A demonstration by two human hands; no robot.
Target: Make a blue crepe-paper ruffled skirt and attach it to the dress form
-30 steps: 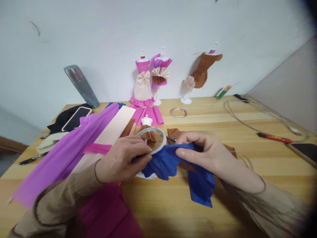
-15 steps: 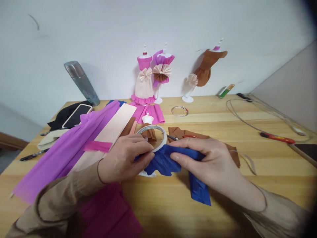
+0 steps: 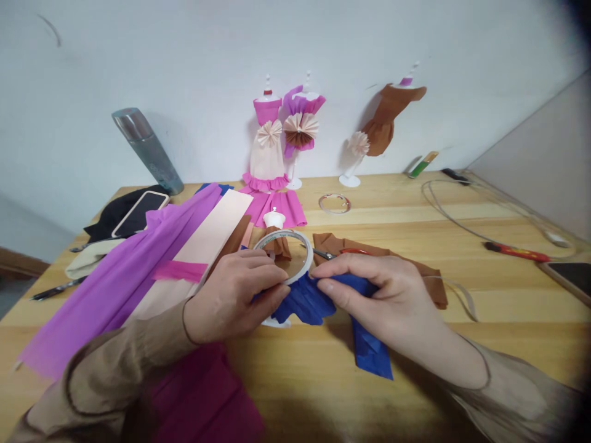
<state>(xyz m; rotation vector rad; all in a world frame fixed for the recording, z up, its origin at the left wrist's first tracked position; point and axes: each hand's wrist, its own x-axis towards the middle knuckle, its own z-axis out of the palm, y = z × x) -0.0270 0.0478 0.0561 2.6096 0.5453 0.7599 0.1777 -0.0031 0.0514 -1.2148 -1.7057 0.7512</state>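
My left hand point(image 3: 237, 295) is closed, its thumb and fingers pinching the lower edge of a nearly bare tape roll point(image 3: 308, 257) together with gathered blue crepe paper point(image 3: 307, 304). The paper hangs in ruffles along the ring's underside. At the ring's right, my right hand point(image 3: 385, 295) pinches the blue strip between thumb and forefinger; its loose tail hangs below that hand. Behind the ring, a small white mannequin point(image 3: 274, 218) with brown paper round it is partly hidden. Scissors point(image 3: 325, 253) lie on brown paper point(image 3: 397, 255) behind my right hand.
Purple crepe paper point(image 3: 138, 271), cream paper and magenta paper point(image 3: 207, 394) lie at left, near a phone point(image 3: 141, 213) and a spray can point(image 3: 148, 151). Dressed mannequins point(image 3: 268, 141) stand along the wall. Another tape ring point(image 3: 335, 203), a cable and a red-handled tool point(image 3: 517, 251) lie farther right.
My right thumb and forefinger have shifted slightly left along the blue paper, closer to the ring. The left hand keeps its grip, and the view has shifted a little.
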